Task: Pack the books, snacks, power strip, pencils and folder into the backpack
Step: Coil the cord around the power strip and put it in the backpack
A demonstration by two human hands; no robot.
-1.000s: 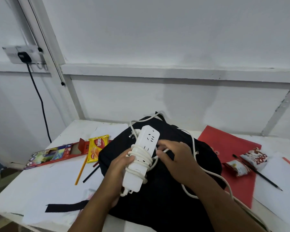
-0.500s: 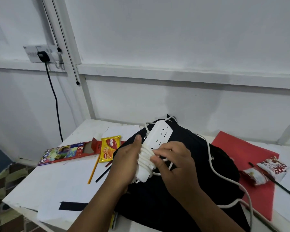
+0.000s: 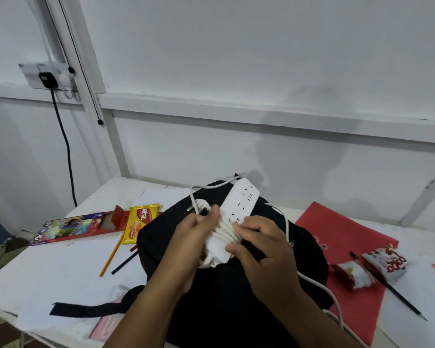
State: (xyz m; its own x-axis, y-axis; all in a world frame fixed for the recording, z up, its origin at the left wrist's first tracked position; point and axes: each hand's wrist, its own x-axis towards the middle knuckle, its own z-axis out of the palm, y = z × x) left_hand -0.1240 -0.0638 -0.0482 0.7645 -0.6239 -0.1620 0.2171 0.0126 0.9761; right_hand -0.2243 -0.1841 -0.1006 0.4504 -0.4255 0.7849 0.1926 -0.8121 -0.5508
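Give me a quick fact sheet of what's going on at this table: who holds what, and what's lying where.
left hand: grips power strip
right hand: holds white cord wound round the strip
under the hands: black backpack
left of backpack: yellow wafer packet, coloured pencil box, loose orange pencil
right of backpack: red folder, two snack packets, black pencil
packed yet: cannot tell

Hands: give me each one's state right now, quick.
Left hand: grips the power strip.
Right hand: holds the cord wound round the strip.
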